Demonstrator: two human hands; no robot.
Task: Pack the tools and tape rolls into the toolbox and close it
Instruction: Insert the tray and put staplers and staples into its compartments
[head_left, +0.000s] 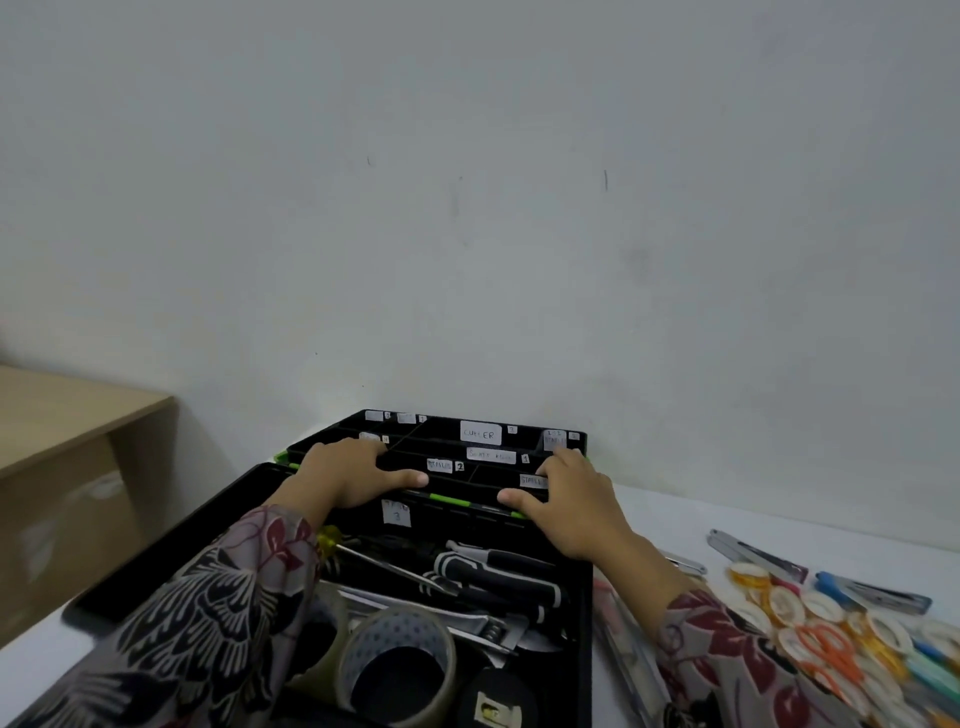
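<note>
left hand (358, 475): fingers curled on black plastic compartment tray (447, 434), thumb inward | right hand (569, 501): same grip, thumb inward

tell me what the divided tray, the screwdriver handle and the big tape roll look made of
Divided tray: matte black moulded plastic, judging by thin integral partitions. Screwdriver handle: translucent yellow hard plastic, glossy. Big tape roll: glossy brownish film, probably plastic packing tape; its core is unclear.
</note>
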